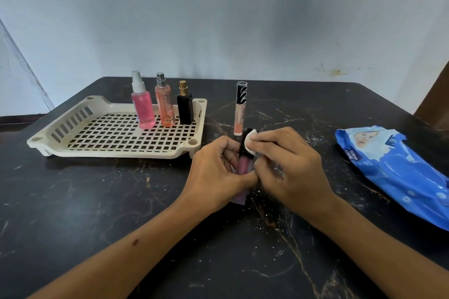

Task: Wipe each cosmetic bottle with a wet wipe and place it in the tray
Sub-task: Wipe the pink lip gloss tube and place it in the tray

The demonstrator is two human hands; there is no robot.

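**Lip gloss tube getting wiped, three bottles already in the tray**

So the dark marble-look surface [97, 213] took up most of the shot, and it had loads of free room: the whole near half was bare apart from the forearms, and the left front corner was wide open. Its back edge ran right along the pale wall [218, 19].

The cream slotted tray [116, 153] sat on the left half, well in from the surface's edges. Its near and left parts were open grid; the pink spray bottle [143, 109], the peach spray bottle [165, 107] and the black bottle with a gold cap [185, 107] stood upright in a row along its far right side, close together.

The blue wipes pack [398, 175] lay over at the right, running off the frame edge.

Both forearms came in from the bottom corners and met in the middle, just right of the tray's near corner. The left hand [213, 175] was closed round the lower part of a pink lip gloss tube [243, 164] with a black cap, holding it tilted above the surface. The right hand [286, 165] pinched a white wet wipe [251, 142] against the cap.

A second gloss tube [240, 109], peach coloured, stood upright just behind the hands, between tray and pack.
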